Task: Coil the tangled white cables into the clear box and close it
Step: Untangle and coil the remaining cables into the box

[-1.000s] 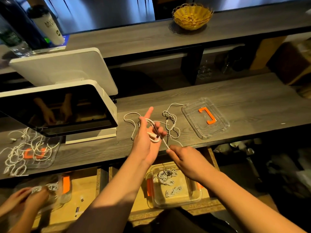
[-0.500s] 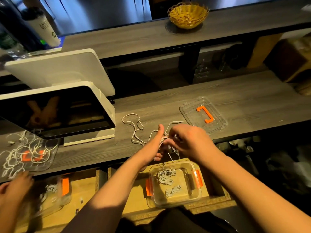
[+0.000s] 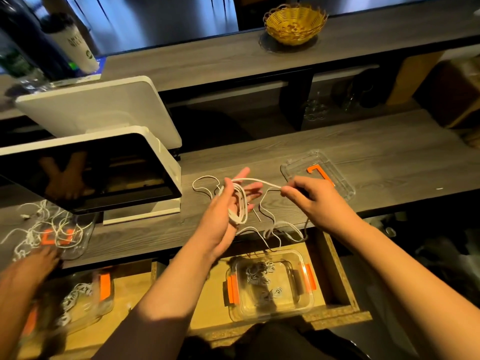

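A white cable (image 3: 240, 203) is looped several times around my left hand (image 3: 228, 203), whose fingers are spread nearly straight above the grey counter. My right hand (image 3: 309, 196) pinches the same cable to the right and holds a strand taut between the two hands. More slack cable trails over the counter's front edge. Below it, the clear box (image 3: 270, 284) with orange clips sits open in a drawer and holds coiled white cables. Its clear lid (image 3: 318, 175) with an orange handle lies on the counter behind my right hand.
A white screen on a stand (image 3: 91, 172) fills the counter's left. Another person's hand (image 3: 39, 261) reaches near a second lid with tangled cables (image 3: 52, 229) and a second box (image 3: 78, 300). A wicker basket (image 3: 294, 23) sits on the upper shelf.
My hands were together over the cable half a second ago. My right hand has pulled away to the right, drawing a strand taut, and more loops lie around my left hand.
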Demonstrator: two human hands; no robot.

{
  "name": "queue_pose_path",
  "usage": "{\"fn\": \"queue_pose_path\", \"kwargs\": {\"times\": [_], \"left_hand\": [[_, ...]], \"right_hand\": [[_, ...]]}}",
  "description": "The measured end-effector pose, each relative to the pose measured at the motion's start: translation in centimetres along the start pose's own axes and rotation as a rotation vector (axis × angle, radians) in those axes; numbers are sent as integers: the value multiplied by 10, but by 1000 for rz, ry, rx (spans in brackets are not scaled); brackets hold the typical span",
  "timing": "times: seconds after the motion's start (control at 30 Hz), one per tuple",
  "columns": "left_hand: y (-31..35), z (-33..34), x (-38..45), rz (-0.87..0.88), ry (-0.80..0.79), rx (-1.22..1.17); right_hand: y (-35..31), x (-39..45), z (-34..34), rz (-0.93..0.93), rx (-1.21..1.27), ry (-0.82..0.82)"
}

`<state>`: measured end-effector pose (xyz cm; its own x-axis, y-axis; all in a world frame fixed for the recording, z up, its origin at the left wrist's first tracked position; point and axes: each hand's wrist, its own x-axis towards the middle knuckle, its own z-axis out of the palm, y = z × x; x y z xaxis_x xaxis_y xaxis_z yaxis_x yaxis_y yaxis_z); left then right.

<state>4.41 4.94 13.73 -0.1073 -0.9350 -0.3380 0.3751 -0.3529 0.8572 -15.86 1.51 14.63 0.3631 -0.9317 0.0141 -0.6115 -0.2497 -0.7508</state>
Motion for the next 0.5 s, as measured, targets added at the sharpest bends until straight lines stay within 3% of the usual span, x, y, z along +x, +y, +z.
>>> {"fn": "queue_pose_path", "kwargs": {"times": [0.13,0.27,0.37,0.5], "left_hand": [[6,10,8,35,99,-474],[8,14,18,71,224,-588],[7,15,23,98,279,-446],[-10,13,28,150,272,198]], "right_hand": [[-2,-5,20,42,16,-140],[-15,-13,39,-5,-42,-279],[-26,-22,46,-68,-69,-327],[-39,-26,43,-134,-116,-334]]}}
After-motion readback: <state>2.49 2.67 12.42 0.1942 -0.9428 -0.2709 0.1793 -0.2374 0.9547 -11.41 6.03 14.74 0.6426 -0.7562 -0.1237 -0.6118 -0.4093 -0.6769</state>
